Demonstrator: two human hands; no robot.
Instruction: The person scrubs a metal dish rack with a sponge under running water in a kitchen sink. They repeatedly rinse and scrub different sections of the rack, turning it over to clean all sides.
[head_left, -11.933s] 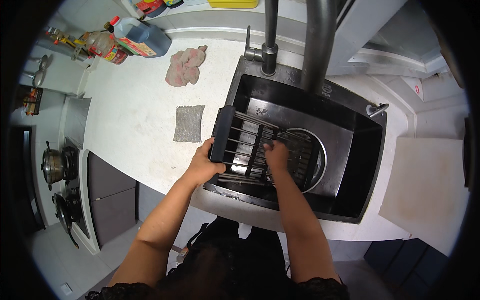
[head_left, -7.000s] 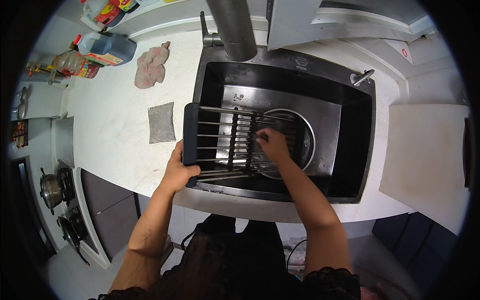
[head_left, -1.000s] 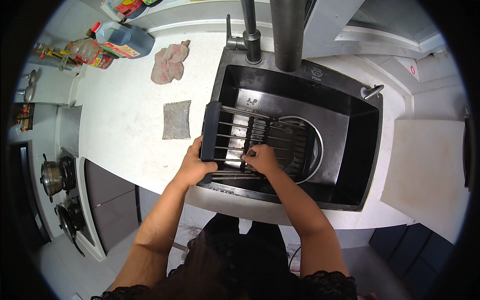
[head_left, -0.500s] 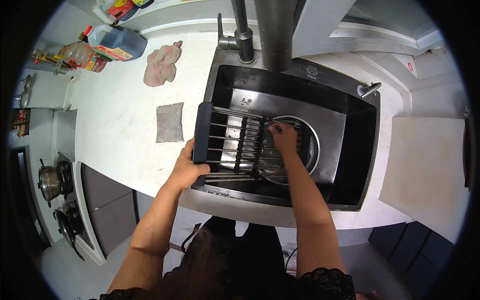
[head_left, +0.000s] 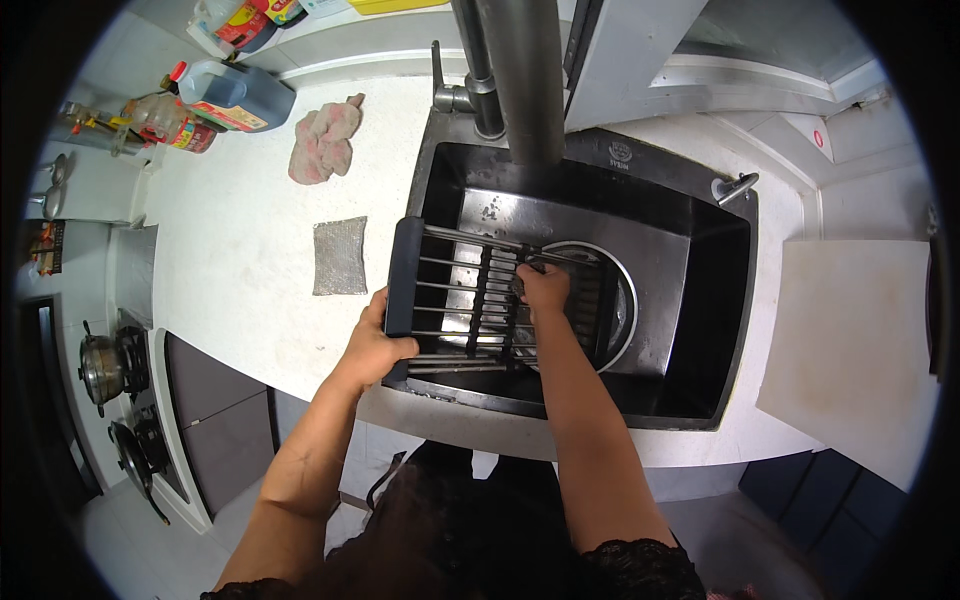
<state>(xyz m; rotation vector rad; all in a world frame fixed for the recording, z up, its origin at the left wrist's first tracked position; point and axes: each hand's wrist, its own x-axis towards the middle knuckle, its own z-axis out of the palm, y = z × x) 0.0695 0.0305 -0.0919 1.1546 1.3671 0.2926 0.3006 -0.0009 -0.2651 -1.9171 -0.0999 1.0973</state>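
A sink drying rack with metal rods and a dark plastic end piece (head_left: 402, 285) reaches over the left part of the black sink (head_left: 655, 260). My left hand (head_left: 375, 345) grips the near part of that end piece, thumb on top. Over the rack's middle bars, my right hand (head_left: 545, 288) is closed, with something small and dark at its fingertips that I cannot make out. Below the rack, on the sink floor, lies a round bowl or basin with a pale metal rim (head_left: 634, 310); the rack and my right arm partly hide it.
A grey mesh scouring pad (head_left: 341, 257) and a crumpled pinkish cloth (head_left: 326, 140) lie on the white counter. Bottles (head_left: 240, 95) stand at the far left. The faucet (head_left: 484, 95) rises behind the sink. To the right is a pale board (head_left: 850, 340); pans (head_left: 100, 368) sit on the stove.
My right hand has moved left and slightly nearer along the rack bars. My left hand keeps its grip on the end piece. The whole view has shifted slightly.
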